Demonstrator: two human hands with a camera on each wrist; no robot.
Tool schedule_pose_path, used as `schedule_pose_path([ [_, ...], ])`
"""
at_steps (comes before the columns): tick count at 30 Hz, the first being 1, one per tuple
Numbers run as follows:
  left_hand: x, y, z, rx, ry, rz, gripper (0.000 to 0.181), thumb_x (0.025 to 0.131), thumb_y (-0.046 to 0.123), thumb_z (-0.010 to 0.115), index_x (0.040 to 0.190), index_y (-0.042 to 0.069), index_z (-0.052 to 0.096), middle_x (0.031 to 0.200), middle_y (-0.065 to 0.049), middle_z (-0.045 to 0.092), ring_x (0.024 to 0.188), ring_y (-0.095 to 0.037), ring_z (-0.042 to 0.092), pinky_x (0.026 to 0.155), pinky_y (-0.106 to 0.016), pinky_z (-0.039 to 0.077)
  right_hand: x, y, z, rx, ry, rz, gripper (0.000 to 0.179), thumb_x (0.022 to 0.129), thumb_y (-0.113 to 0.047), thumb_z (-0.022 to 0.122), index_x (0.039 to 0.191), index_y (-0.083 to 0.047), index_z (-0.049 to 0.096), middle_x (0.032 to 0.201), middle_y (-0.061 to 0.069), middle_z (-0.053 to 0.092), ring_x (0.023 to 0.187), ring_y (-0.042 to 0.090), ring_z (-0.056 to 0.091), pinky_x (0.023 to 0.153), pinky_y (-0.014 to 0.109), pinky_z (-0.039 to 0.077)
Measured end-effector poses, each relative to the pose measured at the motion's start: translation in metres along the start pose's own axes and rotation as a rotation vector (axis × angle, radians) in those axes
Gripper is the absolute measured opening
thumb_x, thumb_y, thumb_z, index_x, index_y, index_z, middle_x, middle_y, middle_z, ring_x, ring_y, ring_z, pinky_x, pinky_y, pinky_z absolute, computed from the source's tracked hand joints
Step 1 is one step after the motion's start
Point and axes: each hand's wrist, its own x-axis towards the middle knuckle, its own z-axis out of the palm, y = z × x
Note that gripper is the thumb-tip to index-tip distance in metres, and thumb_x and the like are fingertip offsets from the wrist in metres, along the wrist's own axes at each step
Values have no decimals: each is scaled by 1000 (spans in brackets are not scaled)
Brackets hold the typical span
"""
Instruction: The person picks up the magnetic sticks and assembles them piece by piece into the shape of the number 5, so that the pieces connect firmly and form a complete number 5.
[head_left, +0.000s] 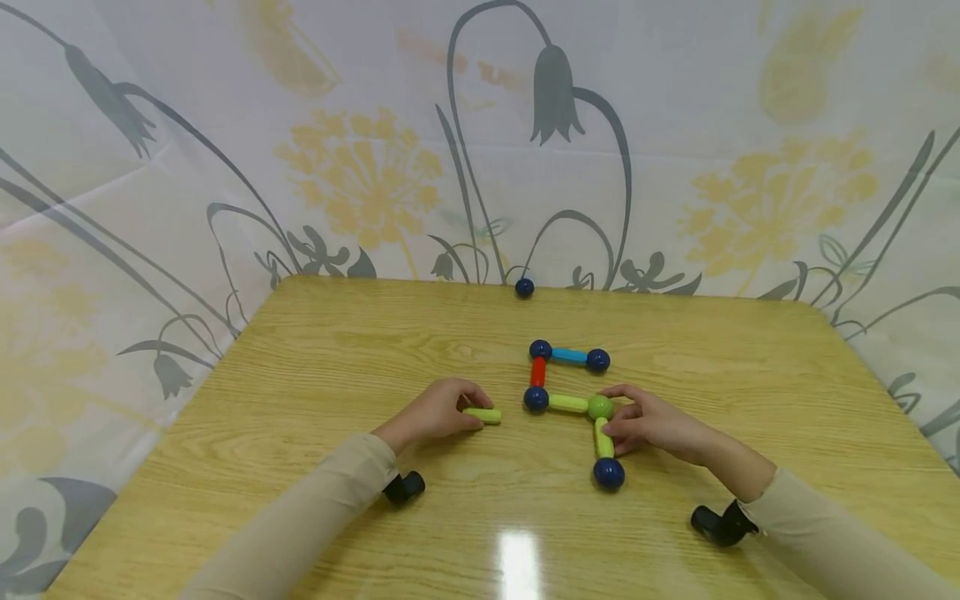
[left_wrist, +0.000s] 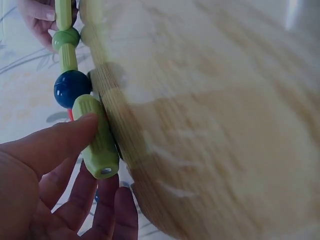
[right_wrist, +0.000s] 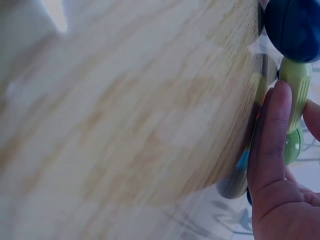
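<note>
My left hand point(head_left: 438, 410) pinches a loose yellow-green magnetic rod point(left_wrist: 97, 135) between thumb and fingers, a little left of a chain of rods and balls. My right hand point(head_left: 660, 425) holds the chain's end rod point(head_left: 603, 439), its thumb and fingers on either side of it. That rod joins a green ball point(head_left: 600, 407) to a dark blue ball point(head_left: 608, 474). From the green ball another yellow-green rod point(head_left: 568, 403) runs left to a blue ball point(head_left: 536, 399). A red rod point(head_left: 537, 372), a corner blue ball point(head_left: 540, 350), a light blue rod point(head_left: 570, 356) and an end ball point(head_left: 597, 360) continue the chain.
A single dark blue ball point(head_left: 524, 287) lies at the table's back edge, against the patterned cloth point(head_left: 375, 167). Black wrist devices point(head_left: 405, 487) sit under both forearms. Light glares off the wooden table point(head_left: 300, 350) near its front.
</note>
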Motion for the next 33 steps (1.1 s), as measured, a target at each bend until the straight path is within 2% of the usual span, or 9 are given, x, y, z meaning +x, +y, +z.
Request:
schedule_pose_path([
  [6,-2,9,6,-43,-66,32,21,83,10,70,104,10,69,98,1,63,87,-14,56,78,-29,47,-1,0,0,3,-7,0,65,93,-9,56,140,10,15,93,13,59,80,22,62,72,36,54],
  [11,-3,18,17,-84,-116,55,20,85,13,70,104,13,69,101,5,62,93,-16,57,81,-29,47,-1,2,1,12,-10,3,65,93,-10,56,141,8,16,93,14,59,79,22,62,71,36,54],
  [21,1,33,41,-133,-166,105,18,82,13,72,101,15,71,92,10,63,80,-6,54,73,-21,45,-1,5,3,23,-9,17,65,94,-10,54,141,8,13,92,13,58,78,22,61,71,36,54],
  [25,4,39,47,-141,-178,100,18,82,15,73,100,16,71,88,9,63,75,-5,52,67,-20,44,-1,3,2,30,-13,17,65,94,-10,54,141,7,12,92,14,58,77,22,61,71,36,54],
  [33,11,49,55,-143,-219,117,18,82,15,73,100,14,72,88,9,64,73,-3,54,65,-19,45,-2,0,2,45,-26,16,68,95,-11,53,142,6,7,94,15,56,76,23,61,70,37,54],
])
